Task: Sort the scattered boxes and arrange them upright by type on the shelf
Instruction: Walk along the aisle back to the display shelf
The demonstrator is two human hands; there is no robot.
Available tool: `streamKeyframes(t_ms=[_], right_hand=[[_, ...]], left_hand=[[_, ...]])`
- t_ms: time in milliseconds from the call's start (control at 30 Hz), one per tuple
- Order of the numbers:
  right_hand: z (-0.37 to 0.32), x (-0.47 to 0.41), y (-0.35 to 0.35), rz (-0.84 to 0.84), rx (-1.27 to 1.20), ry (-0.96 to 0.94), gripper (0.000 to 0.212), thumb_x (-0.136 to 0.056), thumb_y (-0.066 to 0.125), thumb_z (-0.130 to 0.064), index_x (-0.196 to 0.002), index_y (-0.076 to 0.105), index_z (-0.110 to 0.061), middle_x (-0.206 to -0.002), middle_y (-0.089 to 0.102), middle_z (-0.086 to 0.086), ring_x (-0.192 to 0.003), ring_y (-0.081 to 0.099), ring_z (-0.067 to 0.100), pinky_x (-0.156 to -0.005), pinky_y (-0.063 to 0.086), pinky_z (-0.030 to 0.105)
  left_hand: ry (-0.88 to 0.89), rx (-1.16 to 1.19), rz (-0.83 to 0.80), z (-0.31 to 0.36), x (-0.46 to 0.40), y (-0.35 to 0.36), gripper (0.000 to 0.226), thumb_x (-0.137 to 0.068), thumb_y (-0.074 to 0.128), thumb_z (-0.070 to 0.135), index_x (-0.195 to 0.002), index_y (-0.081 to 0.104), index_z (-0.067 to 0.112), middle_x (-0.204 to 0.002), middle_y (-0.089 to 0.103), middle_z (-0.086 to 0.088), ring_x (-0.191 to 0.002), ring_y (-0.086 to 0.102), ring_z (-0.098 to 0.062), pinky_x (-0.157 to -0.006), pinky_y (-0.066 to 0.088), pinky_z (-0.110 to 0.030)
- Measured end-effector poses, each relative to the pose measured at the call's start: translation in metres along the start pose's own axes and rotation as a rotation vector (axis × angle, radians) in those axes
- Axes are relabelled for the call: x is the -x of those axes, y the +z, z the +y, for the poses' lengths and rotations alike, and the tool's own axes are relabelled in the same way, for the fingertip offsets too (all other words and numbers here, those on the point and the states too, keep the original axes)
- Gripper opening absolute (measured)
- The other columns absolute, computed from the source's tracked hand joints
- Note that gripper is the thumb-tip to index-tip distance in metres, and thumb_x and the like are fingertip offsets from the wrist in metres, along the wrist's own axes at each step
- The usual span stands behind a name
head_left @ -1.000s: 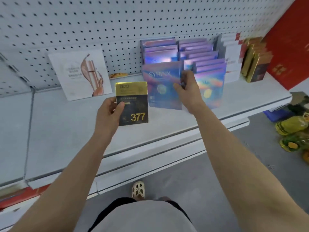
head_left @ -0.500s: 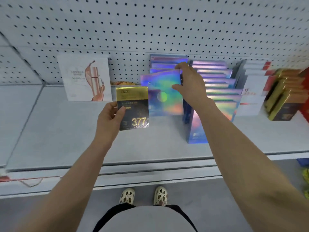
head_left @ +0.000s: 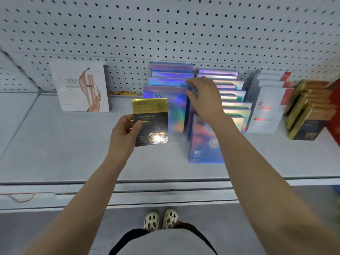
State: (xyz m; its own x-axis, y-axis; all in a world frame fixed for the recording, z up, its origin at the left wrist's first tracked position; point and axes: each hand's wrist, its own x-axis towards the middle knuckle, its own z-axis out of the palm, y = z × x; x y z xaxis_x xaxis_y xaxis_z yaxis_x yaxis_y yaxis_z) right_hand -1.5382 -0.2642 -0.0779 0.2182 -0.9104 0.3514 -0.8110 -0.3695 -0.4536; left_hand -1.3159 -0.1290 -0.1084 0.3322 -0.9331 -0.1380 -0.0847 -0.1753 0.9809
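My left hand grips a black-and-gold box marked 377 by its left edge, upright above the shelf. My right hand reaches to the top right corner of a holographic blue box marked SYRINX, which stands upright at the front of a row of like boxes; whether the fingers still pinch it is hidden. A second row of holographic boxes stands to the right, with one more such box in front of it.
A white box with a pink figure leans on the pegboard at the left. White-and-red boxes and black-and-gold boxes stand in rows at the right. A small orange item lies at the back.
My right hand has carried the SYRINX box back and set it upright at the front of the left holographic row. My left hand keeps the 377 box in about the same place.
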Motion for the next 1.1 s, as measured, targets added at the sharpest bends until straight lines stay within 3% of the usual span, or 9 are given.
streamKeyframes(t_ms=[133,200,367,467,700,800,867,1033,1100], right_hand=[[-0.01,0.03,-0.038,-0.13,-0.479,0.162,0.014,-0.095,0.065,-0.027,-0.105,0.071,-0.019,-0.094,0.071,0.002,-0.079,0.058,0.009,-0.075,0.046,0.018],[-0.005,0.042,-0.052,-0.194,-0.656,0.238,0.018,-0.093,0.068,-0.03,-0.108,0.069,-0.02,-0.094,0.071,0.009,-0.076,0.056,0.009,-0.068,0.045,0.017],[0.042,0.063,-0.091,-0.153,-0.913,0.37,0.025,-0.092,0.068,-0.009,-0.116,0.062,-0.004,-0.084,0.066,0.001,-0.062,0.062,0.006,-0.053,0.046,0.018],[0.09,0.078,-0.122,-0.102,-0.913,0.355,0.022,-0.094,0.064,-0.004,-0.115,0.06,-0.008,-0.074,0.066,-0.01,-0.058,0.059,0.004,-0.056,0.047,0.021],[0.24,0.119,-0.221,-0.017,-0.672,0.365,0.024,-0.099,0.058,-0.014,-0.119,0.061,-0.028,-0.088,0.066,-0.008,-0.086,0.064,0.01,-0.067,0.053,0.028],[0.295,0.134,-0.244,-0.068,-0.562,0.413,0.025,-0.099,0.058,-0.012,-0.112,0.062,-0.033,-0.098,0.065,0.012,-0.083,0.064,0.016,-0.068,0.056,0.033],[0.325,0.143,-0.253,-0.089,-0.537,0.443,0.025,-0.099,0.055,-0.007,-0.114,0.06,-0.027,-0.093,0.061,0.009,-0.077,0.061,0.011,-0.065,0.054,0.026],[0.382,0.155,-0.259,-0.106,-0.449,0.544,0.031,-0.098,0.056,-0.007,-0.111,0.057,-0.035,-0.114,0.062,0.005,-0.106,0.062,0.022,-0.073,0.055,0.023],[0.392,0.154,-0.259,-0.122,-0.422,0.544,0.033,-0.092,0.066,-0.009,-0.111,0.054,-0.033,-0.116,0.062,0.001,-0.105,0.062,0.021,-0.077,0.054,0.026]], left_hand=[[0.058,0.048,-0.079,0.019,0.002,0.029,0.012,-0.097,0.057,0.019,-0.108,0.061,0.022,-0.105,0.071,-0.005,-0.094,0.07,-0.02,-0.082,0.058,-0.037],[0.074,0.069,-0.119,0.027,0.005,0.049,0.015,-0.096,0.057,0.017,-0.111,0.061,0.018,-0.106,0.071,-0.007,-0.095,0.069,-0.021,-0.082,0.058,-0.036],[0.133,0.033,-0.222,0.042,0.018,0.112,0.021,-0.093,0.062,0.019,-0.114,0.062,0.014,-0.105,0.072,-0.005,-0.093,0.069,-0.016,-0.082,0.056,-0.032],[0.212,0.018,-0.229,0.05,0.031,0.164,0.021,-0.093,0.062,0.011,-0.113,0.062,0.017,-0.101,0.07,0.006,-0.087,0.066,-0.001,-0.079,0.052,-0.018],[0.365,-0.126,-0.253,0.045,0.071,0.306,0.03,-0.09,0.062,0.012,-0.118,0.058,0.023,-0.105,0.062,0.013,-0.082,0.057,0.013,-0.079,0.043,-0.006],[0.319,-0.216,-0.332,0.03,0.079,0.363,0.036,-0.091,0.063,0.008,-0.125,0.058,0.015,-0.115,0.061,-0.001,-0.087,0.06,0.001,-0.086,0.051,-0.018],[0.269,-0.307,-0.401,0.023,0.085,0.396,0.041,-0.092,0.063,0.013,-0.132,0.055,0.016,-0.124,0.059,-0.003,-0.092,0.06,-0.009,-0.089,0.05,-0.022],[0.18,-0.492,-0.56,0.015,0.092,0.462,0.052,-0.097,0.057,0.021,-0.146,0.039,0.022,-0.142,0.048,-0.002,-0.115,0.057,-0.017,-0.1,0.047,-0.029],[0.18,-0.51,-0.594,0.014,0.09,0.482,0.058,-0.097,0.055,0.021,-0.15,0.03,0.02,-0.148,0.041,-0.005,-0.119,0.055,-0.018,-0.102,0.045,-0.029]])
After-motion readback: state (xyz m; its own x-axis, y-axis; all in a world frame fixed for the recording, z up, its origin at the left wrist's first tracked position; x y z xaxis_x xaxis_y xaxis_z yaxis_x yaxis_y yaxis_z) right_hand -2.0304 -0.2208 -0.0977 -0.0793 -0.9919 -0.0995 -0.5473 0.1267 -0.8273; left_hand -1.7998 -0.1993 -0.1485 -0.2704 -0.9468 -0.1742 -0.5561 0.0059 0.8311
